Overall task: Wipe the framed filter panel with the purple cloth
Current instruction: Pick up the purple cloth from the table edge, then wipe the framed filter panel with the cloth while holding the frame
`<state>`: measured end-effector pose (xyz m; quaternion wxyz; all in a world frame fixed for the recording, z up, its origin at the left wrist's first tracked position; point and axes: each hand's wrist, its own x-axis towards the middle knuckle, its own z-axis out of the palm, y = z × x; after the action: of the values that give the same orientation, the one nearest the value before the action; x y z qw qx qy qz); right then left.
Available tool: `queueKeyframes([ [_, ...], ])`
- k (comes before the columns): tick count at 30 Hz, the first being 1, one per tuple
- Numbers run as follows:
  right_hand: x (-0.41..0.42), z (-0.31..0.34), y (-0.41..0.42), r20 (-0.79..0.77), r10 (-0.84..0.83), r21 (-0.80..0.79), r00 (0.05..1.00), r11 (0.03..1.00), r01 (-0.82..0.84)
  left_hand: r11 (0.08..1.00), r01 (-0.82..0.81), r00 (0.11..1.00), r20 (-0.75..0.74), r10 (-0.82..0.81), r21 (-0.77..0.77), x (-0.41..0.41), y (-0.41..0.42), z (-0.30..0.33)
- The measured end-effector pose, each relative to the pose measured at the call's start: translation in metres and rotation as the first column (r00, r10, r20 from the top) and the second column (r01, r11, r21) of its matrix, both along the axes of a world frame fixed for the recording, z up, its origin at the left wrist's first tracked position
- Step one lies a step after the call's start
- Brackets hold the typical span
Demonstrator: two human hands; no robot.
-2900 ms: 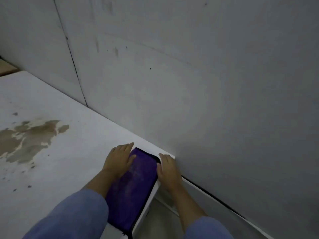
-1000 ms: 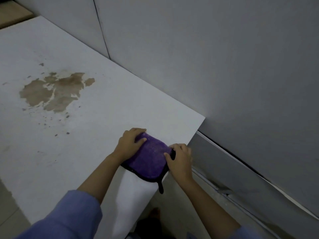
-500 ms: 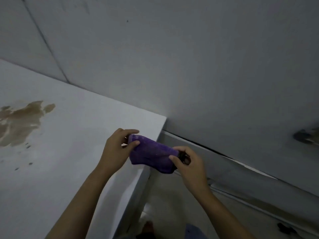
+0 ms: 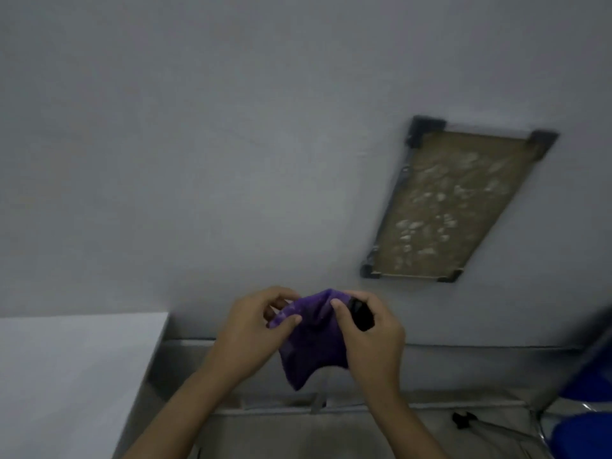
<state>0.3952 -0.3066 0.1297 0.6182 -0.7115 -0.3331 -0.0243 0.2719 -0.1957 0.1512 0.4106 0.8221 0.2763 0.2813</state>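
The purple cloth (image 4: pixel 313 339) hangs bunched in the air between both hands, in front of the grey wall. My left hand (image 4: pixel 251 329) pinches its left upper edge with thumb and fingers. My right hand (image 4: pixel 371 336) grips its right side, where a black edge of the cloth shows. The framed filter panel (image 4: pixel 453 207) is fixed on the wall up and to the right of the hands; it is a brownish mesh with pale dusty patches, a thin frame and dark corner pieces. Neither hand touches the panel.
A white table (image 4: pixel 73 376) fills the lower left, its corner just left of my left arm. A grey ledge (image 4: pixel 463 356) runs along the wall's foot. Something blue (image 4: pixel 583 425) sits at the lower right edge, with a small black object (image 4: pixel 463 419) on the floor near it.
Both hands have lifted the cloth off the table and carried it right, bunched between them. The view has swung right, bringing the filter panel into sight and the stained tabletop out.
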Motion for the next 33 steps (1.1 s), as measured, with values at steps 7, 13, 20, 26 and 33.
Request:
queueKeyframes([
  [7, 0.083, 0.007, -0.029, -0.131, 0.058, 0.194, 0.99, 0.981, -0.032, 0.995, -0.007, 1.0, -0.018, 0.008, 0.097, 0.129, -0.039, 0.048],
  [13, 0.147, 0.009, -0.062, -0.044, 0.189, 0.188, 0.981, 0.966, -0.178, 0.999, -0.012, 0.999, 0.046, 0.01, 0.041, 0.202, -0.08, 0.071],
  [20, 0.205, 0.012, -0.078, 0.027, 0.064, 0.303, 0.998, 0.951, -0.069, 0.942, 0.239, 0.966, 0.156, -0.206, -0.237, 0.25, -0.114, 0.083],
  [26, 0.225, 0.028, -0.088, -0.109, -0.056, 0.316, 0.992, 0.945, 0.088, 0.919, 0.264, 0.96, 0.009, -0.279, 0.294, 0.252, -0.094, 0.088],
  [33, 0.242, 0.069, -0.087, 0.182, -0.291, 0.409, 0.939, 0.891, 0.197, 0.403, 0.071, 0.996, -0.09, 0.028, 0.912, 0.225, -0.014, 0.105],
])
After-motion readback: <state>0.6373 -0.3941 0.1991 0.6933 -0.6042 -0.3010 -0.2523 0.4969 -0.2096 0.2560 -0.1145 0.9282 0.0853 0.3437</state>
